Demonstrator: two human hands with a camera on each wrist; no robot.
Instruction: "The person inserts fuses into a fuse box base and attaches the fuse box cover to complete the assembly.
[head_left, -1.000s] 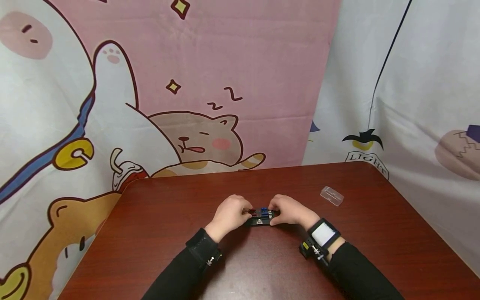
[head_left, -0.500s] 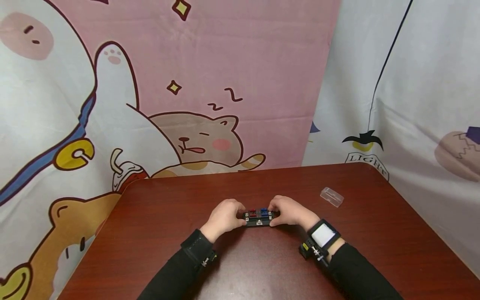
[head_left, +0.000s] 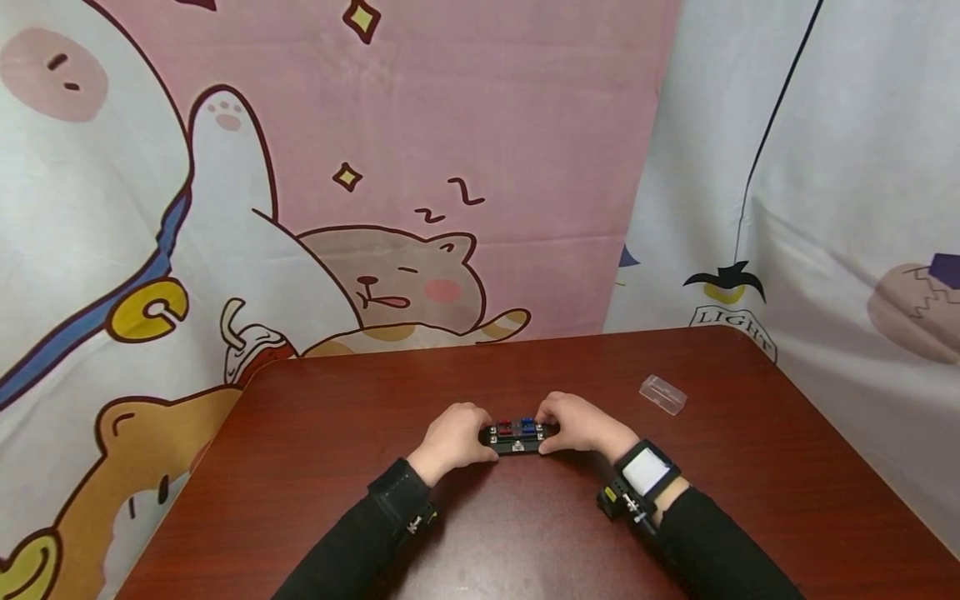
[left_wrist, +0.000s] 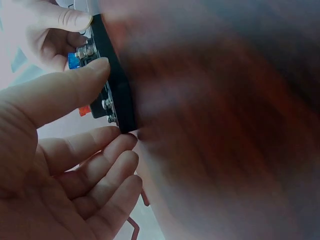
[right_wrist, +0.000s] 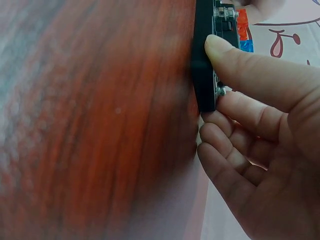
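A black fuse block (head_left: pixel 517 447) with red and blue blade fuses and metal screw terminals lies on the brown table between both hands. My left hand (head_left: pixel 452 437) holds its left end; in the left wrist view, the thumb (left_wrist: pixel 95 75) presses the long side while the fingers touch the end. The other end is gripped by my right hand (head_left: pixel 579 423). Seen from the right wrist, that thumb (right_wrist: pixel 225 52) lies on the block's black side, with the fingers bent around the end. Part of the block's ends is hidden by the fingers.
A clear plastic cover (head_left: pixel 663 394) lies on the table (head_left: pixel 360 392) to the right, beyond the right hand. Behind the table's far edge hangs a cartoon-printed cloth (head_left: pixel 525 167).
My left hand has shifted slightly left and uncovered the red fuses, its thumb now on the block's front side. The right hand and the clear cover stay in place.
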